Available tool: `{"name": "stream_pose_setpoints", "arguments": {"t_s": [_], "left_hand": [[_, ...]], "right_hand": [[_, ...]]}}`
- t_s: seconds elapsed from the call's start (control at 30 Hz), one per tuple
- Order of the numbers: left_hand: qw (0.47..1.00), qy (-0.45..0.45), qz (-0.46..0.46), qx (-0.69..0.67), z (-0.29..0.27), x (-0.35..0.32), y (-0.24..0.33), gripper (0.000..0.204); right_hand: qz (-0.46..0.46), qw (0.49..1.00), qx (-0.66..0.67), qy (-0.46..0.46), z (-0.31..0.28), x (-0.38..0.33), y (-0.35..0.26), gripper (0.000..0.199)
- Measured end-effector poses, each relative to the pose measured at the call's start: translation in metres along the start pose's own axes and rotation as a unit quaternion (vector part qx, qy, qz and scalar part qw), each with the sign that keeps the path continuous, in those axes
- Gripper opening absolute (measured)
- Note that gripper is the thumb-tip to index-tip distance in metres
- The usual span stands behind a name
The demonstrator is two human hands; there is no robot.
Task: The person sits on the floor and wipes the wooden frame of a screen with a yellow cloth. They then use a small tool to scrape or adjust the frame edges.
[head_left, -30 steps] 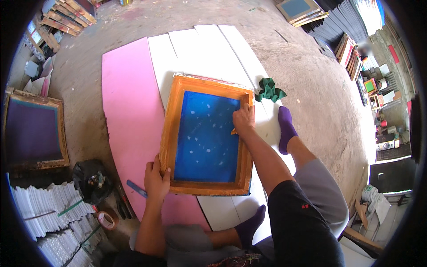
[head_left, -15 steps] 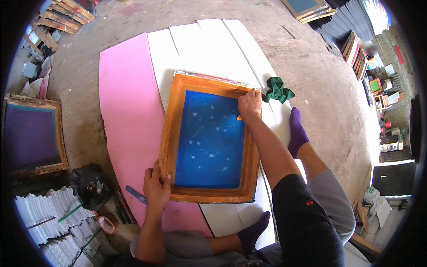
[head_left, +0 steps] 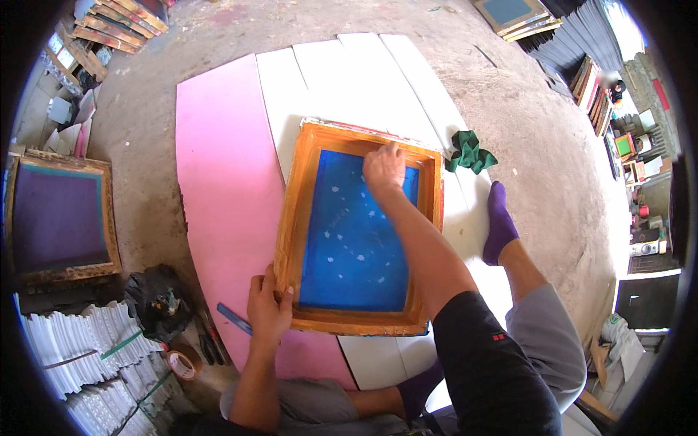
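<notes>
Blue mesh point(head_left: 360, 236), right hand point(head_left: 384, 167) now at its upper end

Over the last second the right hand has left the right side of the wooden frame point(head_left: 299, 225), passed by the upper right corner, and come to the top of the mesh, leaving that corner uncovered. I judge from this that the work has shifted from the side edge to the top edge. A yellow scrap that showed beneath this hand is now hidden. The frame itself lies much as it did, on the white boards point(head_left: 320, 87), its lower left corner over the pink board point(head_left: 222, 167).

The right forearm slants up and leftward from its dark sleeve point(head_left: 494, 363), crossing the frame's right side. Its hand is turned back-upward, fingers curled toward the top side; whether they close on anything, or press the mesh, I can't tell.

The left forearm rises from the lower edge, outside the frame. The left hand point(head_left: 269, 314) stays clamped on the frame's left side near the bottom, thumb and fingers at the wood. Just left of it a blue tool point(head_left: 231, 316) lies on the pink board. Green cloth point(head_left: 471, 152) sits beyond the frame's upper right corner.
</notes>
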State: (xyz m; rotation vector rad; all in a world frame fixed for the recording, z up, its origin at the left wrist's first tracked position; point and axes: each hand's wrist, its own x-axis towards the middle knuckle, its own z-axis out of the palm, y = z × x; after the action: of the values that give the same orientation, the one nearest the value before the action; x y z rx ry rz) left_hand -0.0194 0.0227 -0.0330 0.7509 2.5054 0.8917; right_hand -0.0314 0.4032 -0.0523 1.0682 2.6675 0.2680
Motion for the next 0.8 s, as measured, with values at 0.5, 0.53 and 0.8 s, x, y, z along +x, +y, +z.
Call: {"name": "stream_pose_setpoints", "arguments": {"t_s": [0.5,0.53,0.8], "left_hand": [[1.0,0.001,-0.009,-0.022,0.001,-0.002,-0.002,0.064],[1.0,0.006,-0.001,-0.02,0.001,-0.002,-0.003,0.065],[1.0,0.004,-0.004,-0.02,0.004,0.0,-0.003,0.066]], "right_hand": [[-0.002,0.999,-0.039,0.038,0.029,-0.035,0.038,0.054],[0.006,0.998,-0.066,-0.003,0.024,-0.037,0.05,0.056],[-0.005,0.994,0.029,0.103,0.048,-0.05,0.073,0.06]]}}
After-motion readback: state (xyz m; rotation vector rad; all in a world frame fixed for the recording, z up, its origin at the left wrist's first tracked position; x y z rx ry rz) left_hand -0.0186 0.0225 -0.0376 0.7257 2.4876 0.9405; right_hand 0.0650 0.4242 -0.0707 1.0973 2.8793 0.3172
